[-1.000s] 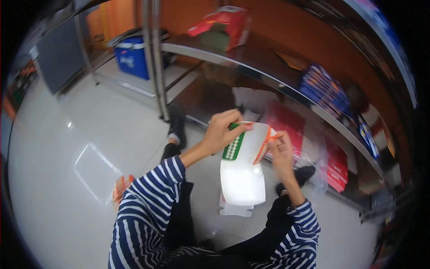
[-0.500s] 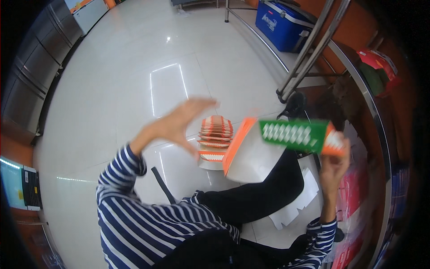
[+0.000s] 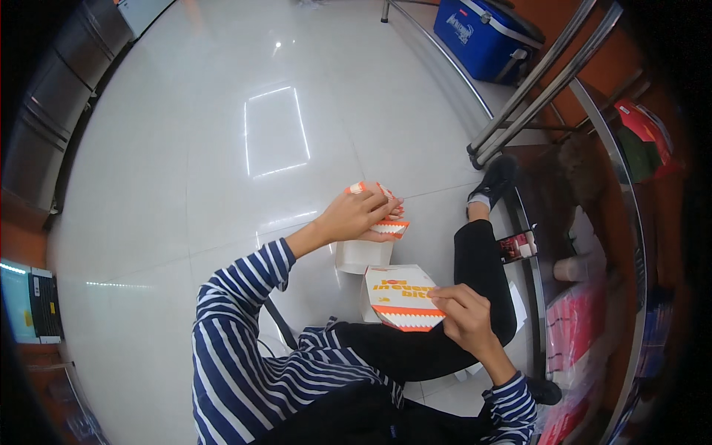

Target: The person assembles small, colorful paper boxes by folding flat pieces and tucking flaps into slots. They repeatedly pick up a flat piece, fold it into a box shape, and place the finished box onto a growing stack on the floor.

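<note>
The person sits low over a glossy white floor, legs in black trousers stretched out ahead, and works on paper food boxes with both hands well apart. The left hand reaches forward and closes over the top of a stack of boxes standing on the floor, fingers curled around the orange-and-white upper edge; the grip from above looks suited to steadying the pile or pressing a box into it, though which of the two cannot be told. The right hand stays close to the body and pinches the near rim of a folded box, white with orange lettering and an orange zigzag band, held over the lap with its printed face tilted up toward the camera, so that the flaps are within easy sight. The box in the right hand sits just beside and below the stack but apart from it. To the right, metal shelf legs rise from the floor, with a blue cooler behind them, and the shelf carries red packets and other small goods, too blurred to name further.
</note>
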Demonstrator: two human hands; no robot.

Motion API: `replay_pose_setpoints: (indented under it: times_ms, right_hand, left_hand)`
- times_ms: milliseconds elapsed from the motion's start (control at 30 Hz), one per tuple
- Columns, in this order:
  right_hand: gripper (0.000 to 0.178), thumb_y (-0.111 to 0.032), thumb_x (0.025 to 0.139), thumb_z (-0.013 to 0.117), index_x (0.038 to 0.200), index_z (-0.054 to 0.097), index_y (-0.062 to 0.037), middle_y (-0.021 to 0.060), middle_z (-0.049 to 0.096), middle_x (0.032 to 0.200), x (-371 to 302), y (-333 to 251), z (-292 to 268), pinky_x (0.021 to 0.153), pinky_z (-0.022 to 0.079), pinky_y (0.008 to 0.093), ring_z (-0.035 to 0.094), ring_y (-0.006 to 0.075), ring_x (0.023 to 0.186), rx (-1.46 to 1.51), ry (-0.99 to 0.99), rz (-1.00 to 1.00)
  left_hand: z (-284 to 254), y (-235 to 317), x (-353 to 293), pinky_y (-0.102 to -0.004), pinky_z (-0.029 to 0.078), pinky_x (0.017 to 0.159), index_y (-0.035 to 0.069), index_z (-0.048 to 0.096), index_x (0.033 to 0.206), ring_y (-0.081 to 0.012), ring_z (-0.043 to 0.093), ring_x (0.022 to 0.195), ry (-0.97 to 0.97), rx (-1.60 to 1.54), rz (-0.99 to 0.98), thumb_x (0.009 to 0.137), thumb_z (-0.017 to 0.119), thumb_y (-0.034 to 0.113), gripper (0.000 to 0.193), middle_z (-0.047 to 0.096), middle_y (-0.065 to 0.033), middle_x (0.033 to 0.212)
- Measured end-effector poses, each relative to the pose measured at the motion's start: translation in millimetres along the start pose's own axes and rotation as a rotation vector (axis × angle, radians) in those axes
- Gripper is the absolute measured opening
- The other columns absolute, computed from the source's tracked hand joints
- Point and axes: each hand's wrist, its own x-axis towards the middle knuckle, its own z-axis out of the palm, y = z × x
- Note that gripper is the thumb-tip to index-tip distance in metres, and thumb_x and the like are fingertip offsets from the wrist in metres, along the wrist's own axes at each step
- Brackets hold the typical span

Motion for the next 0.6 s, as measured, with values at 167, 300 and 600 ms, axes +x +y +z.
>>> replay_pose_setpoints:
  times_ms: [167, 300, 600]
  right_hand:
    - [0.023, 0.007, 0.062, 0.057, 0.085, 0.056, 0.0019, 0.0138, 0.06, 0.085, 13.5, 10.2, 18.4, 0.064, 0.05, 0.034, 0.06, 0.0294, 0.076, 0.041, -0.04, 0.018]
    - [0.023, 0.007, 0.062, 0.056, 0.085, 0.056, 0.0013, 0.0136, 0.059, 0.085, 26.6, 14.9, 26.5, 0.066, 0.05, 0.0348, 0.06, 0.0292, 0.078, 0.06, -0.023, 0.013]
    - [0.022, 0.009, 0.061, 0.057, 0.081, 0.055, 0.0006, 0.0122, 0.059, 0.084, 41.3, 20.3, 42.5, 0.064, 0.05, 0.0339, 0.06, 0.0277, 0.076, 0.072, -0.043, -0.027]
  left_hand:
    - [-3.4, -20.4, 7.7, -0.0304, 0.051, 0.057, 0.01, 0.052, 0.117, -0.0183, 0.058, 0.079, -0.085, 0.035, 0.175, 0.083, 0.053, 0.037, 0.043, 0.055, -0.0049, 0.09]
    - [-0.9, -31.7, 9.6, -0.0325, 0.051, 0.061, 0.011, 0.05, 0.117, -0.0209, 0.057, 0.081, -0.141, -0.031, 0.238, 0.082, 0.054, 0.032, 0.041, 0.052, -0.0068, 0.092]
    - [5.2, -45.1, 19.4, -0.0341, 0.047, 0.073, 0.012, 0.05, 0.122, -0.0225, 0.05, 0.088, -0.251, -0.334, 0.019, 0.079, 0.055, 0.049, 0.057, 0.049, -0.0095, 0.098]
